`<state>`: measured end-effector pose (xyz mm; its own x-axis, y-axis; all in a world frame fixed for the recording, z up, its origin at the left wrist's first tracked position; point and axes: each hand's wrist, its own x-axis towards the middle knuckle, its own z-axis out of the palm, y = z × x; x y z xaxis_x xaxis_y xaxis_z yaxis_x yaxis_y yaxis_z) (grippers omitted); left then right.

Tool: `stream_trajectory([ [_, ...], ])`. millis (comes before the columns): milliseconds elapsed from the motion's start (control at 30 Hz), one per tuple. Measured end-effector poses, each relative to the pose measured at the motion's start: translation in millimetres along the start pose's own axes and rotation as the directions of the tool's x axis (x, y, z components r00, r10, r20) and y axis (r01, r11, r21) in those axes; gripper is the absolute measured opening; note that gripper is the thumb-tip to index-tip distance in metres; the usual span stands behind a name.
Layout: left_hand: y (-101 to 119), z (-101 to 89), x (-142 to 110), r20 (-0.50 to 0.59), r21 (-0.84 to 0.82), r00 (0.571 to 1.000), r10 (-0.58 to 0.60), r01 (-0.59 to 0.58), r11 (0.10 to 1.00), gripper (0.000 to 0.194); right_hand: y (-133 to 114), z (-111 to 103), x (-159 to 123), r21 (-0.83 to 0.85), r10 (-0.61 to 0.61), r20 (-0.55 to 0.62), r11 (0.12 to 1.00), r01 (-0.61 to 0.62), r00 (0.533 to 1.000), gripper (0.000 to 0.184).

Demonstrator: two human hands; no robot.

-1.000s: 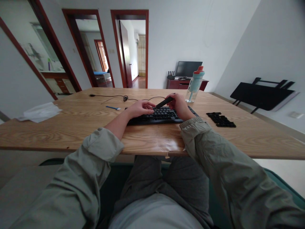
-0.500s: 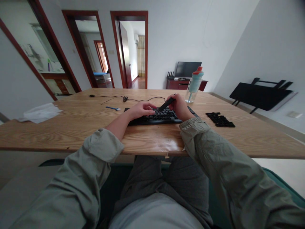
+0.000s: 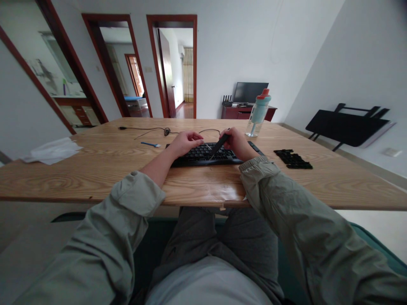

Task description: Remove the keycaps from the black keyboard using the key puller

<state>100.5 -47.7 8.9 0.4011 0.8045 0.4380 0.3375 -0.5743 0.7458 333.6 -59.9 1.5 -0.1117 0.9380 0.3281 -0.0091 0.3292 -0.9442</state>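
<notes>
On the wooden table before me lies a black keyboard [image 3: 193,157]. My right hand [image 3: 237,143] grips the black handle of a keycap puller [image 3: 220,145], tilted down to the left over the keys, with thin metal wires spread at its lower end. At the keyboard's left part, my left hand [image 3: 187,143] has thumb and fingertips drawn together close to one wire tip; whatever sits between them is too small to make out. Loose black keycaps [image 3: 294,159] lie grouped to the right of the keyboard.
A small blue brush [image 3: 150,144] with pale bristles lies left of the keyboard. Behind it runs a black cable [image 3: 143,128] with a coiled knot. A clear bottle [image 3: 257,113] with a red lid stands at the back right. Crumpled white sheeting [image 3: 54,150] lies at far left.
The keycap puller has tipped steeper and its wires now show spread apart. My left hand has lifted slightly off the keys, its fingers drawn together near a wire tip.
</notes>
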Motion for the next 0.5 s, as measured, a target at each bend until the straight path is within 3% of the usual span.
stream_trajectory([
  [167, -1.1, 2.6, 1.8, -0.018, -0.075, 1.0, 0.014, -0.015, 0.997, 0.048, -0.8, 3.0, -2.0, -0.031, -0.008, 0.041, 0.999, 0.009, 0.999, 0.031],
  [300, 3.9, 4.6, -0.8, 0.096, -0.16, 0.995, 0.002, 0.013, 0.987, 0.061, -1.4, 4.6, -3.2, -0.036, -0.034, 0.035, 0.999, 0.036, 0.999, 0.029],
  [400, 7.7, 7.0, -2.8, 0.206, -0.205, 0.977, 0.055, -0.012, 0.979, 0.068, -2.5, 5.7, -4.8, -0.04, -0.055, 0.047, 0.998, 0.056, 0.997, 0.028],
  [500, 8.0, 8.3, -3.1, 0.255, -0.127, 0.96, 0.117, -0.087, 0.988, 0.068, -3.7, 6.6, -6.1, -0.05, -0.051, 0.063, 0.997, 0.054, 0.997, 0.028],
])
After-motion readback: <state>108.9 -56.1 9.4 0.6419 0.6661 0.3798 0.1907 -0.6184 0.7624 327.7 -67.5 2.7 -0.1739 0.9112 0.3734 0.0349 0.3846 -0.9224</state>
